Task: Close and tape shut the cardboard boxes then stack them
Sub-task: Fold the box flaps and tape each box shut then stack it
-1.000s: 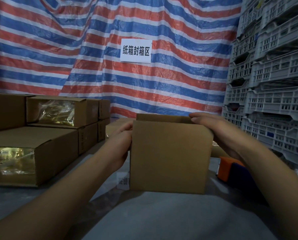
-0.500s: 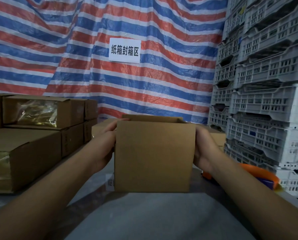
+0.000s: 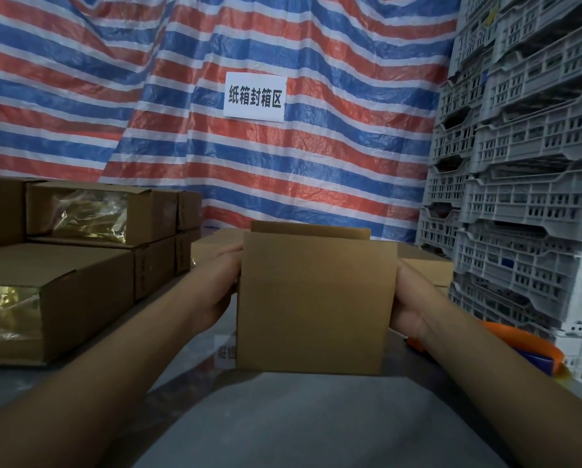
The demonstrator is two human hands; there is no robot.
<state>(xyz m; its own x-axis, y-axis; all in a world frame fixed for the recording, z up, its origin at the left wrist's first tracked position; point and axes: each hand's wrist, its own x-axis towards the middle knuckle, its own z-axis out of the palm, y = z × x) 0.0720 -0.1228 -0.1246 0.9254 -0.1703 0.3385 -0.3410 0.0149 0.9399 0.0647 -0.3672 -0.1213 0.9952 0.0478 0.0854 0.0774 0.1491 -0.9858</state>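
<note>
Still clasping the cardboard box [image 3: 313,305] between left hand [image 3: 215,288] and right hand [image 3: 407,305]. Fingers hidden behind; grip unclear. Box barely shifted on the desk [image 3: 282,427].

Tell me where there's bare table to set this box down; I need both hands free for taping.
Bare grey table lies in front of the held box. Taped boxes crowd the left; the tape dispenser and crates crowd the right.
</note>
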